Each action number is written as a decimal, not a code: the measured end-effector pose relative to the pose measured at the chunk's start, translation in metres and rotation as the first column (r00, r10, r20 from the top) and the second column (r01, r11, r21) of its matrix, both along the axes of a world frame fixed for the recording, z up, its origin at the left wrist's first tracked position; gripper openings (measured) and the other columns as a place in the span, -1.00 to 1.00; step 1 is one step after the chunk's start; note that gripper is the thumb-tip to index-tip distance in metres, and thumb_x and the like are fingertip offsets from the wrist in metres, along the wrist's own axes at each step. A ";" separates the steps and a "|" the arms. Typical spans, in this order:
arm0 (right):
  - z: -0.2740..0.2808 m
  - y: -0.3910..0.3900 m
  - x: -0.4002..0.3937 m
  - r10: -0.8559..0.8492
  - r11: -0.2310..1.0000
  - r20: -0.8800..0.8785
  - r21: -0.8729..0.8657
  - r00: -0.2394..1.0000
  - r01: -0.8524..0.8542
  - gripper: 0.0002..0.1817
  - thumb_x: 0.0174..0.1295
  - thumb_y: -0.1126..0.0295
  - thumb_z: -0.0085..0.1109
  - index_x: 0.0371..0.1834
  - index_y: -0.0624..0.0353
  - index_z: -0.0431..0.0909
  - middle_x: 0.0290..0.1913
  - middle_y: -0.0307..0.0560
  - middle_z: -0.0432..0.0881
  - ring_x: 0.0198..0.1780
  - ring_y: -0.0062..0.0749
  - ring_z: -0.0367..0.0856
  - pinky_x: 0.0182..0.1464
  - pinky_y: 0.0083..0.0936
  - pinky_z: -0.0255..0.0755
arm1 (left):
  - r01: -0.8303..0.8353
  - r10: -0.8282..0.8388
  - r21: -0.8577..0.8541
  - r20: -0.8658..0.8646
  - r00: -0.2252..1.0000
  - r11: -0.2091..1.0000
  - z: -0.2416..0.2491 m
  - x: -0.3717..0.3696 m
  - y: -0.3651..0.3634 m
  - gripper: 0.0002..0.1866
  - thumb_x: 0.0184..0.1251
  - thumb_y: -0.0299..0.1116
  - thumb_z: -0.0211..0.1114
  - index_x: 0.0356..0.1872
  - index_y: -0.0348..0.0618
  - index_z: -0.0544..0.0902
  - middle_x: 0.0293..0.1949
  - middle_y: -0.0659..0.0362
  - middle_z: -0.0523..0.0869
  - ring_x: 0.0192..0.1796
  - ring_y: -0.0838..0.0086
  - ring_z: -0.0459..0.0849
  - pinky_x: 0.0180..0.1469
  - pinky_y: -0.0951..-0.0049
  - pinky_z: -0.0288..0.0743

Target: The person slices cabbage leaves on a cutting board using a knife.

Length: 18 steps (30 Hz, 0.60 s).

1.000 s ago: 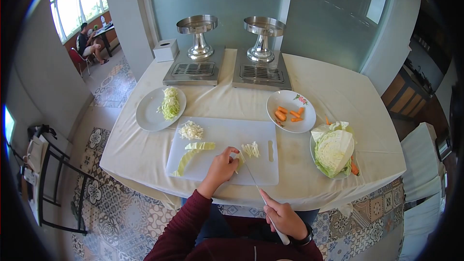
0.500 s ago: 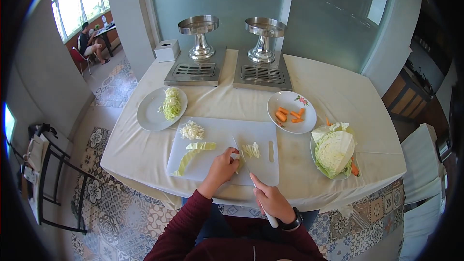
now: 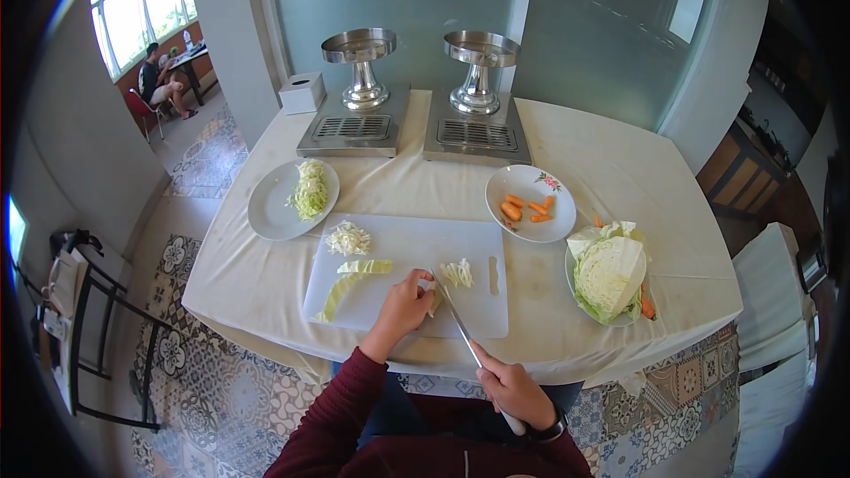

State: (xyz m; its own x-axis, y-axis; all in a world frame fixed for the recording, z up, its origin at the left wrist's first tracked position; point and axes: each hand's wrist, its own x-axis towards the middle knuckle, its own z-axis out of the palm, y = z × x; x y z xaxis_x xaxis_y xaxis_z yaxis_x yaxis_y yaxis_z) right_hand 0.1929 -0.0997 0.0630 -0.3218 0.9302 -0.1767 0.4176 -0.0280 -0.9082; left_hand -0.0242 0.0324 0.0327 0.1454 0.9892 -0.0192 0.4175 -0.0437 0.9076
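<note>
My right hand [image 3: 512, 387] is wrapped round the handle of a knife [image 3: 457, 314], whose blade slants up to the left over the white cutting board [image 3: 407, 243]. With bent fingers my left hand [image 3: 407, 301] presses a piece of cabbage [image 3: 434, 303] to the board beside the blade; most of that piece is hidden. Right of the knife tip lies a small heap of cabbage shreds [image 3: 457, 273]. A larger heap of shreds [image 3: 348, 238] sits at the board's upper left, above cabbage strips [image 3: 341, 289].
A grey plate [image 3: 266, 205] holds shredded cabbage [image 3: 310, 190]. On a floral plate [image 3: 558, 228] lie several carrots [image 3: 513, 211]. A cut cabbage [image 3: 609, 274] rests at the right. Two metal stands [image 3: 364, 97] [image 3: 475, 97] and a tissue box [image 3: 303, 93] are at the back. A person sits far left.
My right hand has drawn the knife down and to the right, so its tip is lower. The left hand stays on the cabbage piece. The view has shifted slightly.
</note>
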 end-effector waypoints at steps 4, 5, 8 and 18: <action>0.010 0.011 0.006 0.022 0.996 0.156 0.079 0.988 -0.034 -0.43 0.40 0.30 0.07 0.50 0.04 0.33 -0.61 0.17 0.51 -0.60 0.04 0.50 -0.40 -0.17 0.42 | -0.029 0.029 0.062 0.004 1.000 0.998 -0.007 0.001 0.000 -0.74 0.30 -0.46 0.19 0.01 -0.18 0.56 -0.67 0.04 0.59 -0.67 0.18 0.60 -0.53 0.19 0.42; 0.012 0.013 0.005 0.024 0.994 0.204 0.098 0.979 -0.045 -0.42 0.39 0.29 0.09 0.49 0.02 0.34 -0.59 0.20 0.54 -0.57 0.11 0.53 -0.38 -0.15 0.43 | -0.025 0.026 0.057 -0.004 1.000 0.998 -0.006 0.001 -0.001 -0.74 0.30 -0.46 0.19 0.01 -0.15 0.56 -0.66 0.04 0.59 -0.65 0.17 0.60 -0.51 0.19 0.42; -0.001 0.018 0.002 0.016 0.973 0.276 0.216 0.961 -0.078 -0.41 0.35 0.26 0.13 0.48 0.01 0.36 -0.54 0.24 0.58 -0.48 0.20 0.59 -0.35 -0.10 0.46 | 0.010 -0.006 0.079 -0.046 0.999 0.997 -0.001 0.002 -0.002 -0.74 0.29 -0.49 0.16 -0.01 -0.07 0.59 -0.63 0.02 0.59 -0.58 0.13 0.63 -0.45 0.18 0.44; -0.006 0.020 -0.002 -0.016 0.956 0.413 0.275 0.911 -0.107 -0.37 0.30 0.27 0.19 0.48 -0.05 0.37 -0.60 0.19 0.52 -0.49 0.14 0.58 -0.35 -0.10 0.43 | 0.187 -0.153 0.229 -0.158 0.976 0.955 -0.002 0.004 0.001 -0.65 0.34 -0.50 0.05 0.02 0.01 0.72 -0.31 -0.05 0.77 -0.30 0.00 0.73 -0.21 0.10 0.56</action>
